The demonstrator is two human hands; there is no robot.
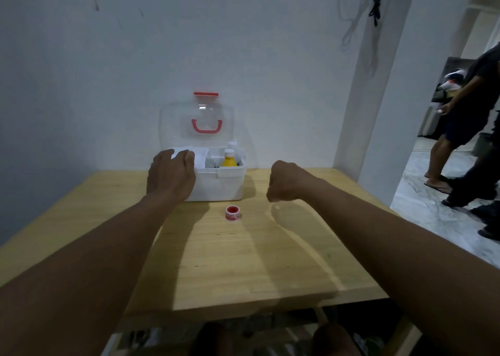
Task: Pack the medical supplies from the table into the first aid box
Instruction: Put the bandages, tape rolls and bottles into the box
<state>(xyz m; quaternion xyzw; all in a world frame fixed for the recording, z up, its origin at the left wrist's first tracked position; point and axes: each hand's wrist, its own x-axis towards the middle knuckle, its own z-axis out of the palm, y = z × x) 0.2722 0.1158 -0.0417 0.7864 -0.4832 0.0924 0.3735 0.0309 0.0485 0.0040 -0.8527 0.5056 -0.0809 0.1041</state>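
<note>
At the far edge of the wooden table (243,261), against the wall, stands the white first aid box (216,185). Its clear lid (173,123) is upright and has a red handle (207,127) and a red latch (206,94). Inside, on the right, stands a yellow bottle (229,160) with a white cap. The left hand (170,174) lies over the left part of the box with bent fingers; I cannot tell if it holds something. The right hand (286,181) is curled into a fist with nothing in it, above the table, right of the box. A red and white tape roll (233,214) lies just in front of the box.
</note>
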